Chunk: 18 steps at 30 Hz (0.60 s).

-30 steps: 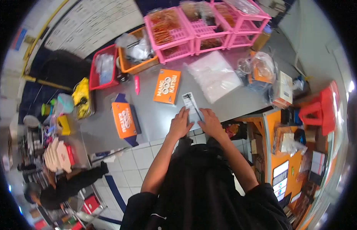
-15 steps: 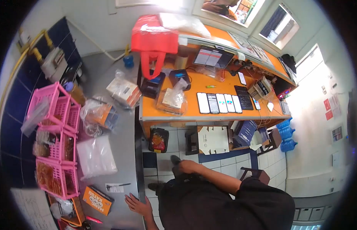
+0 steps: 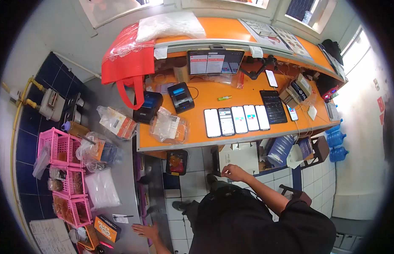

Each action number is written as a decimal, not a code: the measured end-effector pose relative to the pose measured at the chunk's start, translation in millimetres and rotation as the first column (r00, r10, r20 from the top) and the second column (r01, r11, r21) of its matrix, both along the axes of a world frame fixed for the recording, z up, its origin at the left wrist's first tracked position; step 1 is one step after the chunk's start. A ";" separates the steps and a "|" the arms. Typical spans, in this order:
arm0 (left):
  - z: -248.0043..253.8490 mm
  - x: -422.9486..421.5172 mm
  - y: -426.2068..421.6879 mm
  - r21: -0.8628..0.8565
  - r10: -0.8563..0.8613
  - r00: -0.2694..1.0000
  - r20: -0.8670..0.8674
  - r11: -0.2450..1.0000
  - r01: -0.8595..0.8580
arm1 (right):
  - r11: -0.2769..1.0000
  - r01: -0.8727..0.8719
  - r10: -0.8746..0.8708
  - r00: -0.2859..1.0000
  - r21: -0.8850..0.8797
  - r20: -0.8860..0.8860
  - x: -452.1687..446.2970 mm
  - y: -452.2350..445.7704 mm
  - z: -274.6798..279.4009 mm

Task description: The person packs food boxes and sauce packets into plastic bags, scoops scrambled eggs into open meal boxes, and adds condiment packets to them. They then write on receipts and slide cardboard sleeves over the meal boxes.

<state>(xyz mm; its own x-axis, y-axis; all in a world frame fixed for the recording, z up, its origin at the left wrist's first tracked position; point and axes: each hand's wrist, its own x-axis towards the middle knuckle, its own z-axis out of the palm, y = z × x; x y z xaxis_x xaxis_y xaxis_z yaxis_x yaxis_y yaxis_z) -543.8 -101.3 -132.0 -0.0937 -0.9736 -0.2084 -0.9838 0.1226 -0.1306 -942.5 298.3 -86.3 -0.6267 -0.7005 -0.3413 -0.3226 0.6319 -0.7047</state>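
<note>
My left hand (image 3: 146,231) rests on the edge of the grey metal table (image 3: 127,180) with its fingers spread, holding nothing. Just beyond its fingertips lie a paper slip (image 3: 120,218) with a dark pen on it and an orange box (image 3: 107,228). My right hand (image 3: 233,172) hangs in the air before the orange desk (image 3: 201,142), its fingers curled together; whether anything small is inside is hidden. On the desk lie several lit phones (image 3: 226,122), a dark tablet (image 3: 273,106) and two black printers (image 3: 180,97).
Pink baskets (image 3: 73,182) and a stack of white plastic bags (image 3: 102,189) stand on the metal table. A red bag (image 3: 128,63) hangs at the desk's left. Cartons (image 3: 238,158) and a black tray (image 3: 176,162) are below. Blue water bottles (image 3: 336,138) stand at the right.
The view has turned right, towards the orange desk. My hands, earlier together at the slip, are now apart; my right hand has come forward to the desk's front.
</note>
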 end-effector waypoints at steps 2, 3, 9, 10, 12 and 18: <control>-6.2 -4.8 4.0 0.004 0.038 0.999 -0.020 0.999 -0.038 | 0.996 0.061 -0.062 0.998 -0.068 -0.017 -25.2 15.5 -8.5; -7.6 -5.8 5.3 0.033 0.032 0.999 -0.016 0.999 -0.031 | 0.996 0.049 -0.050 0.999 -0.071 -0.014 -37.1 17.9 -5.6; -4.7 4.4 27.5 0.017 -0.085 0.996 -0.026 0.996 0.085 | 0.990 0.078 -0.077 0.997 -0.117 0.019 -97.5 -1.6 26.7; -6.6 5.7 29.0 -0.005 -0.150 0.987 -0.063 0.989 0.150 | 0.990 0.081 -0.079 0.997 -0.120 0.020 -102.1 -7.3 40.0; -7.6 -1.8 27.4 0.024 -0.113 0.994 -0.010 0.993 0.113 | 0.990 0.054 -0.051 0.998 -0.134 0.024 -109.9 -18.9 65.2; -10.4 -13.6 21.6 0.037 -0.038 0.995 0.091 0.999 0.035 | 0.994 0.040 -0.042 0.999 -0.103 -0.025 -149.4 -28.9 91.3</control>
<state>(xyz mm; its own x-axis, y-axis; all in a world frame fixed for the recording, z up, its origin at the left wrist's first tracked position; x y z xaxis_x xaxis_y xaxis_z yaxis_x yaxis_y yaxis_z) -557.4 -79.8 -142.4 -0.1079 -0.9618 -0.2515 -0.9628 0.1642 -0.2147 -1091.9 269.4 4.9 -0.6635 -0.7046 -0.2516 -0.3175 0.5697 -0.7580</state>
